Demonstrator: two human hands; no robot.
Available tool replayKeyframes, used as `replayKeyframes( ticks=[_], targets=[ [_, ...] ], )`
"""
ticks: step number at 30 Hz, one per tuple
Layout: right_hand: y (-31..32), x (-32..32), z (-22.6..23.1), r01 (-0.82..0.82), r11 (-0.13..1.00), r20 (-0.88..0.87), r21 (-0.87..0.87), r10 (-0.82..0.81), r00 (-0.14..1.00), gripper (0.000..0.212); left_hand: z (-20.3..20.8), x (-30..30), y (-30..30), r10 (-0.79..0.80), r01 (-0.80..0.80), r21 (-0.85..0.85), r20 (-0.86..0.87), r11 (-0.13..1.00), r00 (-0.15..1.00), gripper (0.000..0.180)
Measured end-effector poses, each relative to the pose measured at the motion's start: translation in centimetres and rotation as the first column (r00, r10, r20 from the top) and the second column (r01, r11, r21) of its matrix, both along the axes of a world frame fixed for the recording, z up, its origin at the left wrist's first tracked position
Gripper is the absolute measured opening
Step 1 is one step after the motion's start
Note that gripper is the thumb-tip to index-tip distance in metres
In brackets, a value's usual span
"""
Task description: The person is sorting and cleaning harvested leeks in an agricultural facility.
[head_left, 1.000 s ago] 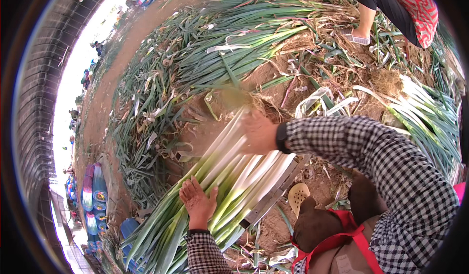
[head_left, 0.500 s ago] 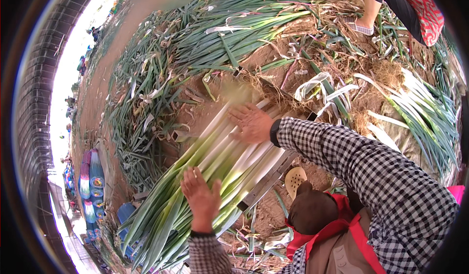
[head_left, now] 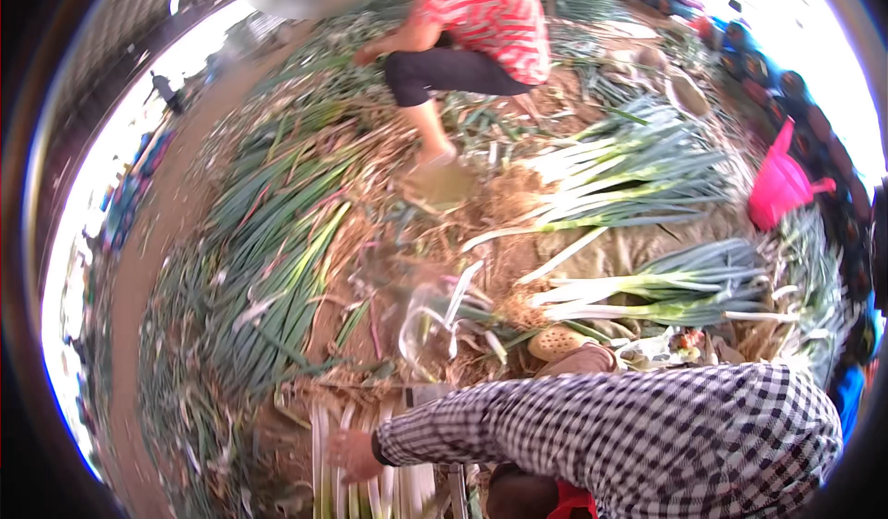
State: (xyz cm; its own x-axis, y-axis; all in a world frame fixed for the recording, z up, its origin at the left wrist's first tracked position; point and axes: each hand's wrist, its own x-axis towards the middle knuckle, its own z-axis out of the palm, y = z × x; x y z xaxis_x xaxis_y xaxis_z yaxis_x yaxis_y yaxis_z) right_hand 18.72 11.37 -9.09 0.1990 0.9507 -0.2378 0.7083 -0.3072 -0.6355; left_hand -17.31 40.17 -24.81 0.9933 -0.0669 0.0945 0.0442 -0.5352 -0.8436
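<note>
My right hand (head_left: pixel 353 456) lies across the pale stalks of a row of leeks (head_left: pixel 400 496) at the lower edge. Its fingers look stretched out, though motion softens them, and they do not wrap round any stalk. A dark band circles the wrist below my black-and-white checked sleeve (head_left: pixel 592 426). Beside the leeks runs a metal bar (head_left: pixel 458 493). My left hand is out of the picture, and the leafy ends of this row are cut off by the lower rim.
Two bunches of leeks, a nearer one (head_left: pixel 666 290) and a farther one (head_left: pixel 638 172), lie to the right. A green leek heap (head_left: pixel 268 269) covers the left. A person in a red-and-white top (head_left: pixel 486 19) squats ahead. A pink plastic vessel (head_left: pixel 782 186) stands far right.
The view has swung to the right, so the leeks and my right hand now sit at the lower edge. My left hand has left the picture. The squatting person shows more fully.
</note>
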Motion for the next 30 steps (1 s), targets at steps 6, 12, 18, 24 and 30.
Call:
replayKeyframes(
  ticks=[6,12,18,24,30],
  targets=[
    [-23.7,2.6,0.1,0.151,0.547,0.111,0.824,-0.416,0.903,0.025,0.9,1.5,-1.6,0.193,-0.136,-0.344,0.139,0.929,0.971,0.075],
    [-61.1,-3.9,-21.2,0.798,0.389,0.258,0.460,-0.919,0.299,0.013,14.1,11.9,-17.2,0.714,-0.387,-0.747,0.165,0.541,0.680,0.065],
    [-71.2,-3.0,-18.1,0.966,-0.044,0.387,-0.254,-0.920,0.060,0.031,25.3,17.5,-29.0,0.636,-0.216,-0.745,0.338,0.631,0.694,0.050],
    [-81.1,5.1,-19.5,1.000,-0.030,0.698,0.005,-0.716,-0.025,0.044,27.1,25.1,-38.6,0.303,0.148,-0.700,0.476,0.698,0.826,0.031],
    [-86.0,13.9,-20.7,0.997,-0.050,0.814,-0.056,-0.580,0.016,0.049,26.7,29.3,-45.3,-0.138,0.374,-0.601,0.401,0.706,0.905,0.026]
  ],
)
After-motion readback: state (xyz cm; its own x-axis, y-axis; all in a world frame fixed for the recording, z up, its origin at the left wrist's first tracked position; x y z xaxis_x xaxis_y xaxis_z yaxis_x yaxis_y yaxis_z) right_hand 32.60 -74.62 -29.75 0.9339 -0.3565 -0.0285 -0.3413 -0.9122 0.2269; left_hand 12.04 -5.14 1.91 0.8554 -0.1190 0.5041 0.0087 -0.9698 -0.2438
